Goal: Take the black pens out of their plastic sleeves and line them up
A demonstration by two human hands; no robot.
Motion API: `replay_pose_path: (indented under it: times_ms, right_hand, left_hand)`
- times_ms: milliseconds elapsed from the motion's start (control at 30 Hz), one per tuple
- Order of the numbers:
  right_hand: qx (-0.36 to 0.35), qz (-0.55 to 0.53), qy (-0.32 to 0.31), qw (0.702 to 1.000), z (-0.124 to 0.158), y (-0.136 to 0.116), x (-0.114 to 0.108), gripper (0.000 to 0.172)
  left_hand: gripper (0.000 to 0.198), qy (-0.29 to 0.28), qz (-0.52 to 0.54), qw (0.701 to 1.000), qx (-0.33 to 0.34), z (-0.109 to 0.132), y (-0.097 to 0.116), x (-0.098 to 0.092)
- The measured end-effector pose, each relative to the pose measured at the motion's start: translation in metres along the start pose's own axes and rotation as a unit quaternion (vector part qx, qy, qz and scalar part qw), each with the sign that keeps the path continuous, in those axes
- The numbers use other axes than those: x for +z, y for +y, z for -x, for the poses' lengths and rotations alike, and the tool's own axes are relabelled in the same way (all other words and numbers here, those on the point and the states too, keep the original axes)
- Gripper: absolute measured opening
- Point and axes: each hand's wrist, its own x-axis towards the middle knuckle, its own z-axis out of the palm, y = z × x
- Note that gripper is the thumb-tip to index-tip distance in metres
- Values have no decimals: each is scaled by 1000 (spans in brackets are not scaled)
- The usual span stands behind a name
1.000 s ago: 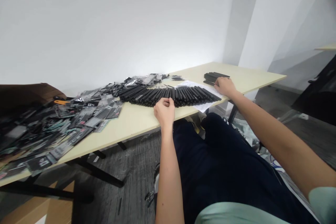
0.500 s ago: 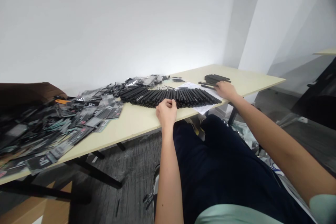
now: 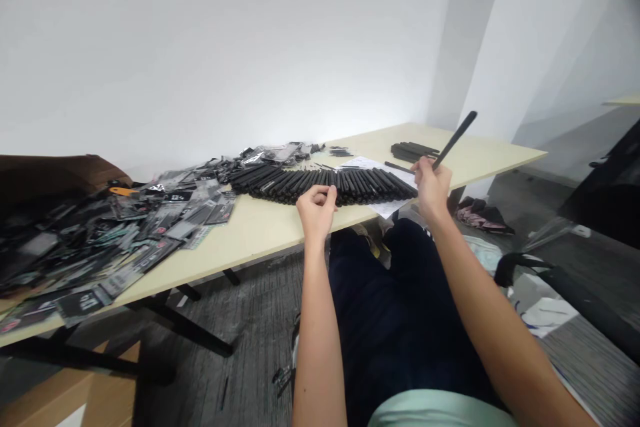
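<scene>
In the head view my right hand (image 3: 433, 185) is closed round a slim black pen-like stick (image 3: 457, 137), which slants up to the right above the table. Another black stick (image 3: 399, 167) lies beside that hand, over the paper sheet. My left hand (image 3: 317, 207) is at the near edge of a long fanned row of black pen-like sticks (image 3: 290, 181). Its thumb and forefinger are pinched together, and whatever is between them is too small to make out. A small pile of similar black sticks (image 3: 413, 151) lies behind my right hand.
Many clear-and-black packets (image 3: 165, 220) cover the left of the pale table (image 3: 250, 233), with an orange-handled tool (image 3: 123, 191) among them. A brown box (image 3: 60, 177) stands at the far left. A printed sheet (image 3: 385, 208) lies partly under the row. Below is a cardboard box (image 3: 107, 393).
My right hand has lifted a black stick off the table and tilted it upward, drawing slightly nearer to me. My left hand has stayed at almost the same spot by the row.
</scene>
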Motion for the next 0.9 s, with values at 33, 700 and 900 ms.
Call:
replay_pose_path:
  times_ms: [33,700,900]
  right_hand:
    - [18,-52,2,999,15,-12,6,46]
    - [185,-260,-439,840,107,-81,38,37]
    - [175,-268,-396,861,104,-82,39,42]
  left_hand:
    - [27,-22,32,999,-1,0,1,-1]
    - [47,-249,151,956,-37,5,5,-18]
    - [47,-265,126,956,-16,5,6,-18]
